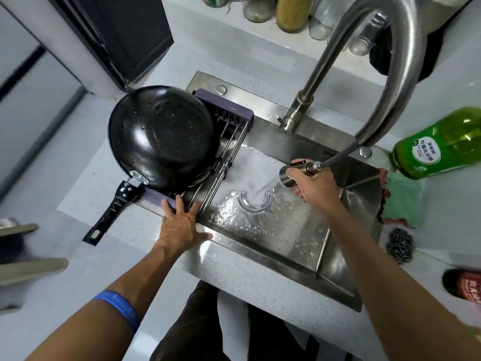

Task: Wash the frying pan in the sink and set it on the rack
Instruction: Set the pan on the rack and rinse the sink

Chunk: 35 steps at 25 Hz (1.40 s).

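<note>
The black frying pan lies upside down on the purple-ended rack across the left part of the steel sink, wet with droplets, its handle sticking out toward me over the counter. My left hand rests flat, fingers apart, on the sink's front rim at the rack's near end, holding nothing. My right hand grips the pull-out spray head of the tap over the basin. Water streams from it down toward the drain.
A green detergent bottle stands at the right of the sink, with a green cloth, a steel scourer and a red-labelled bottle nearer me. Glass jars line the back ledge. The tap's tall arch rises over the basin.
</note>
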{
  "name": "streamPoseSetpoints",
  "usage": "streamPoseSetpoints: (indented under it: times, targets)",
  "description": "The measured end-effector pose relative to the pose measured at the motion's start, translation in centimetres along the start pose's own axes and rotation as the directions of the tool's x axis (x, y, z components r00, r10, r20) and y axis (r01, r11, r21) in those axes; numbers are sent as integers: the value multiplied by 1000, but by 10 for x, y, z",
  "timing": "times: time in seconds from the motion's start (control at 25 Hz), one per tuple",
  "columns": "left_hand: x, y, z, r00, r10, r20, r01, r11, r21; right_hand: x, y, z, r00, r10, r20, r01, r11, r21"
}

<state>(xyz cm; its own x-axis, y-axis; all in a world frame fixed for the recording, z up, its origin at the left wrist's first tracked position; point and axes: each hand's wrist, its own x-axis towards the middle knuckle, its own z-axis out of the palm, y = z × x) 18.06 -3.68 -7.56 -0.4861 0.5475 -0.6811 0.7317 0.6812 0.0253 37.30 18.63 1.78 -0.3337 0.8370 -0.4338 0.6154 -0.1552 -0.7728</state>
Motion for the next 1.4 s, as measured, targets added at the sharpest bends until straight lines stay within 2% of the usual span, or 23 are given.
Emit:
streamPoseSetpoints:
  times: [0.24, 0.48, 1.4]
  targets:
    - [3, -2, 2, 1000, -26, -1, 26, 1000, -10, 0, -3, -1, 1000, -9, 1, 9, 998, -55]
    - [2, -1, 2, 1000, -26, -4, 26, 999, -24, -4, -4, 3, 1000, -8, 0, 8, 999, 51]
    - [3, -1, 2, 1000, -29, 11, 30, 999, -22, 0, -3, 4, 999, 8, -35, -9, 999, -44]
